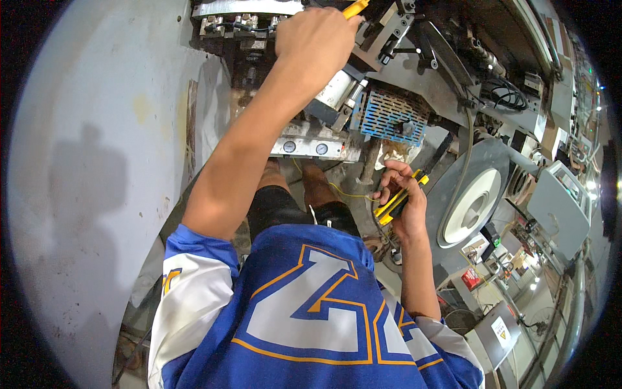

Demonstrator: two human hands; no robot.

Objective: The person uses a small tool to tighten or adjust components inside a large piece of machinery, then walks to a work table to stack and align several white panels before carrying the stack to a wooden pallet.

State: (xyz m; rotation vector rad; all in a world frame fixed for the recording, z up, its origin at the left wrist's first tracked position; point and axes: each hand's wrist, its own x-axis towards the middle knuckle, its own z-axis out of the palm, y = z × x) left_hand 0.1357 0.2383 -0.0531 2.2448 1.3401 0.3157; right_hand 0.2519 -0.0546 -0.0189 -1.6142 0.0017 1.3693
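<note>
My left hand reaches up to the machine at the top, its back toward me and its fingers curled closed. A yellow bar-like piece sticks out beyond its knuckles; the rest of that piece is hidden. Lower and to the right, my right hand is closed on a yellow-and-black handheld tool, held at a slant beside the body. The tool's exact kind cannot be made out. A thin yellow cord runs near the right fingertips; whether it joins the tool is unclear. Next to the left hand is a metal machine block.
A blue slotted plate sits below the machine block. Two round gauges are on a white panel under my left forearm. A large grey housing with a white disc stands at right. A pale grey panel fills the left.
</note>
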